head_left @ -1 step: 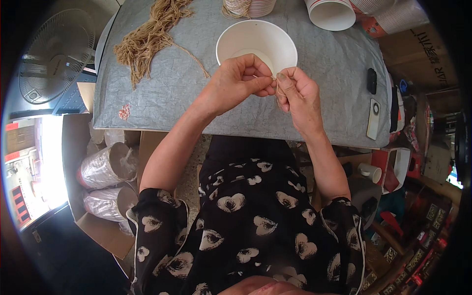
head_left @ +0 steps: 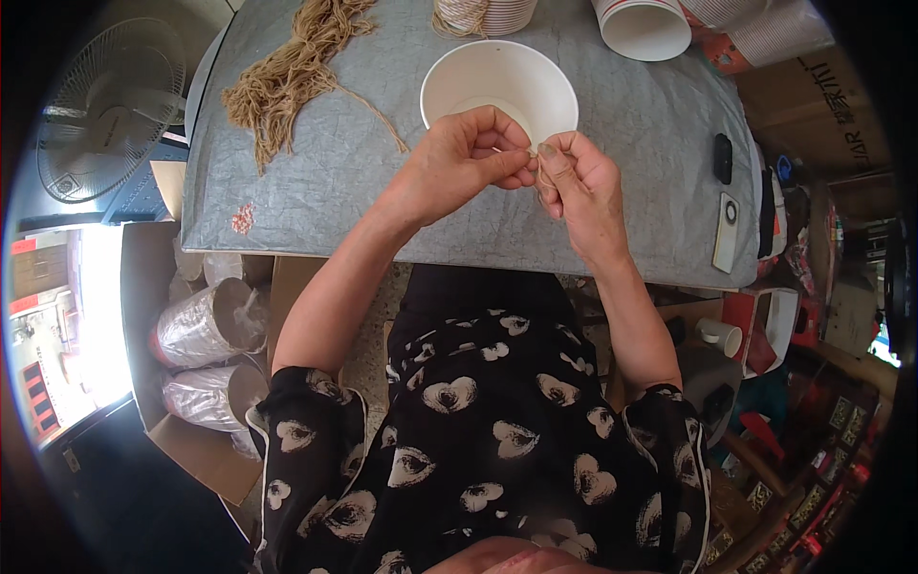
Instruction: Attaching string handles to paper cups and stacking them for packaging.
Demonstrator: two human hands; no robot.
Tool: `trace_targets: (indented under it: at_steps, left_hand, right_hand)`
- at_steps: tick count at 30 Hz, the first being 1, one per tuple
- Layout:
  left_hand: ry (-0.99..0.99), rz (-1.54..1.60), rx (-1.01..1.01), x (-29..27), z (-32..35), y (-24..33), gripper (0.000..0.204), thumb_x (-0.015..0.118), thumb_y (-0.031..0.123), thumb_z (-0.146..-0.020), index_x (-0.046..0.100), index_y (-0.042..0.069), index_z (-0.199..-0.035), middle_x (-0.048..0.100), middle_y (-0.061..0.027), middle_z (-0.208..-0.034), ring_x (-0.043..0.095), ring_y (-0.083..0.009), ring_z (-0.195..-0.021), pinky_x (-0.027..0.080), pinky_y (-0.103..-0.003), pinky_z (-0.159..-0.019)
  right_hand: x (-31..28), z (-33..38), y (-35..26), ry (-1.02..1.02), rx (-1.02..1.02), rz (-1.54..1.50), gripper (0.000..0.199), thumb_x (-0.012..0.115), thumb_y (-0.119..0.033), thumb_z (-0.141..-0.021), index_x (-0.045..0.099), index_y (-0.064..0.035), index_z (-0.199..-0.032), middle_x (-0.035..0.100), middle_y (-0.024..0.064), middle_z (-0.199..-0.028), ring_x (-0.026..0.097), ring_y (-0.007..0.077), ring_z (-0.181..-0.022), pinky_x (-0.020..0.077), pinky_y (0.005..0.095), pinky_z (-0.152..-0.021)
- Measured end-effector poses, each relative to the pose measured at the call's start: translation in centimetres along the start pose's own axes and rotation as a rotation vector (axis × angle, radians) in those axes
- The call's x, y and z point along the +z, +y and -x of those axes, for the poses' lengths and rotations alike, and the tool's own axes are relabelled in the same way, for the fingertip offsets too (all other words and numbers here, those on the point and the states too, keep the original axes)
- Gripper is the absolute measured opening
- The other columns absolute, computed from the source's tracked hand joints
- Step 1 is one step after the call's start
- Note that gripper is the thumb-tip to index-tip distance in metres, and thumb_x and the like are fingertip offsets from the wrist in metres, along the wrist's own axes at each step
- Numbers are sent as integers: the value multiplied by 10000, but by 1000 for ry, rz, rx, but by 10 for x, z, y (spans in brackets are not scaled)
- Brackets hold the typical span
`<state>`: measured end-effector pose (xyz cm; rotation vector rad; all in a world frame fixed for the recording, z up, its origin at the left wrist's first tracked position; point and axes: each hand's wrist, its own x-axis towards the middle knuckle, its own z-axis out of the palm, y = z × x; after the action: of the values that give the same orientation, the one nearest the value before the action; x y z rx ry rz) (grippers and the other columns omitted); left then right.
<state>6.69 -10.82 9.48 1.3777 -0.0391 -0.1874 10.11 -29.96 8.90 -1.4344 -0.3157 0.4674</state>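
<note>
My left hand (head_left: pixel 467 163) and my right hand (head_left: pixel 581 189) meet in front of a white paper tub (head_left: pixel 449 81), over its near rim. Both are closed in a pinch, fingertips close together, on a thin tan string (head_left: pixel 542 172). A short loop of it hangs by the right fingers; the rest is hidden by the fingers. At the far left of the table lies a loose bundle of tan strings (head_left: pixel 287 86), one strand trailing toward my left wrist. Behind the tub stands a stack of paper tubs (head_left: pixel 507 17) with string draped at its left side.
The table has a grey cover (head_left: pixel 650 210). An open white tub (head_left: pixel 645 31) lies at the back right. Small pink-white bits (head_left: pixel 243 218) lie at left. On the right are a black object (head_left: pixel 723 158) and a pale rectangular device (head_left: pixel 727 232). A carton (head_left: pixel 206 459) holds wrapped tubs.
</note>
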Motion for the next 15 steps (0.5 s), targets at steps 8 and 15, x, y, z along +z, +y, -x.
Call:
trace_targets:
  at_steps: [8,15]
  left_hand:
    - [-7,-26,-42,3,3,7,206,630,48,-994,598,-35,-1179,743,-125,-993,716,-148,-888,605,-279,-806]
    - [-20,-10,18,6,1,5,217,646,78,-996,652,-27,-1185,744,-101,-964,713,-136,-875,602,-267,-803]
  right_hand:
    - [-5,-1,-13,30,18,27,200,579,-211,-1053,575,-26,-979,537,-27,-688,449,30,-575,345,197,-485]
    - [-7,-7,-23,-3,-88,167,165,585,-161,-1046,583,-10,-981,557,-26,-685,457,29,-587,365,205,-514]
